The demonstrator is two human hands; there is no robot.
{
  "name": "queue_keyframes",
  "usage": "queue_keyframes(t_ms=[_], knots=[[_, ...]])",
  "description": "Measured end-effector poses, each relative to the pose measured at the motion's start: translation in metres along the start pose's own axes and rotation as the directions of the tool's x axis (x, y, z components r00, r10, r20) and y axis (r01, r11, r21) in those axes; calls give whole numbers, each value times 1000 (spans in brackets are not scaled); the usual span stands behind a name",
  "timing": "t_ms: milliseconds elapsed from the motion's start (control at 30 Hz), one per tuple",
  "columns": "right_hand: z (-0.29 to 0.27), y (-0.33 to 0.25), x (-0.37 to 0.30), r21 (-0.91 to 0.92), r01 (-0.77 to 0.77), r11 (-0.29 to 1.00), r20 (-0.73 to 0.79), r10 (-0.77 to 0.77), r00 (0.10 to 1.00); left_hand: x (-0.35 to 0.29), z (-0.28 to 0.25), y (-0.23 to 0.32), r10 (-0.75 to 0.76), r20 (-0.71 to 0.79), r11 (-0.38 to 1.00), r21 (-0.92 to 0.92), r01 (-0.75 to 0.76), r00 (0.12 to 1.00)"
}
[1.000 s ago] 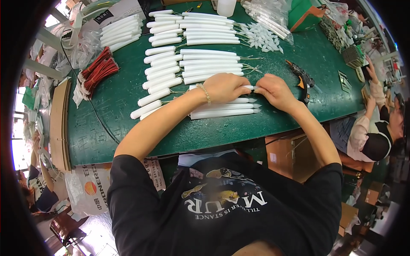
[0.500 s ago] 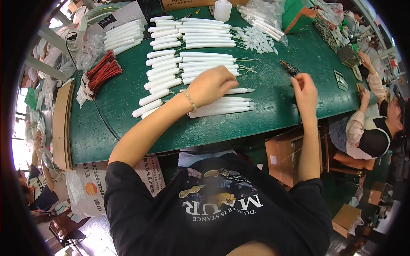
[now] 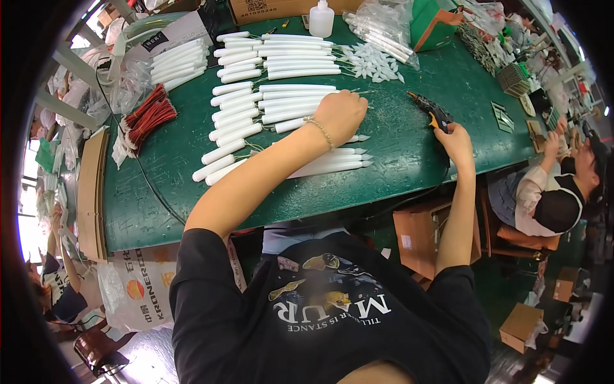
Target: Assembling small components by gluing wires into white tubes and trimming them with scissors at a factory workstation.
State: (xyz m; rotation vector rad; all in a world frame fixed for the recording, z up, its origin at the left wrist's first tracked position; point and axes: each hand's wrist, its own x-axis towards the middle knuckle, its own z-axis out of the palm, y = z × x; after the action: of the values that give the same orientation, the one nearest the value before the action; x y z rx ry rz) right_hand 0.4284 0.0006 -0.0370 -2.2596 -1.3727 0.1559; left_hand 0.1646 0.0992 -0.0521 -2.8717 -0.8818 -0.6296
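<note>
My right hand [image 3: 456,143] is wrapped round the handle of a black and orange hot glue gun [image 3: 430,109], its nozzle pointing up and to the left over the table. My left hand [image 3: 342,116] is closed above the rows of white candle-shaped tubes [image 3: 295,102], at the ends where thin wires stick out. Its fingertips are mostly hidden, and what they hold cannot be made out. Nearer to me lie several tubes with pointed flame-shaped tips [image 3: 364,152], partly covered by my left forearm. A pile of loose translucent flame-shaped tips [image 3: 371,61] lies beyond my left hand.
Bundled red wires [image 3: 150,116] and more white tubes [image 3: 179,62] lie at the left of the green table [image 3: 396,173]. A white bottle [image 3: 321,19] and bagged tubes [image 3: 384,35] stand at the back. A black cord [image 3: 150,179] crosses the left side. A co-worker [image 3: 550,192] sits at right.
My left hand has moved right and away from me, toward the wired tube ends. My right hand has turned the glue gun so more of its body shows. The view has shifted slightly.
</note>
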Motion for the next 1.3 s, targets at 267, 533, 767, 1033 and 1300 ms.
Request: queue_keyframes(t_ms=[267, 533, 767, 1033, 1300], knots=[[4, 12, 0, 348, -128, 929, 98, 100, 990, -3, -6, -6, -194, -8, 889, -425, 172, 981], [19, -56, -24, 866, -265, 425, 333, -93, 938, -5, -16, -14, -242, 255, 566, -746, 350, 936], [40, -93, -36, 856, -211, 472, 337, -199, 920, -7, -23, -7, -222, 304, 508, -775, 376, 926], [33, -103, -43, 909, -211, 360, 281, -153, 948, -11, -25, -9, -301, 274, 556, -728, 401, 914], [24, -62, -60, 871, -234, 431, 313, -120, 942, -9, -20, -12, -424, 174, 590, -692, 417, 889]])
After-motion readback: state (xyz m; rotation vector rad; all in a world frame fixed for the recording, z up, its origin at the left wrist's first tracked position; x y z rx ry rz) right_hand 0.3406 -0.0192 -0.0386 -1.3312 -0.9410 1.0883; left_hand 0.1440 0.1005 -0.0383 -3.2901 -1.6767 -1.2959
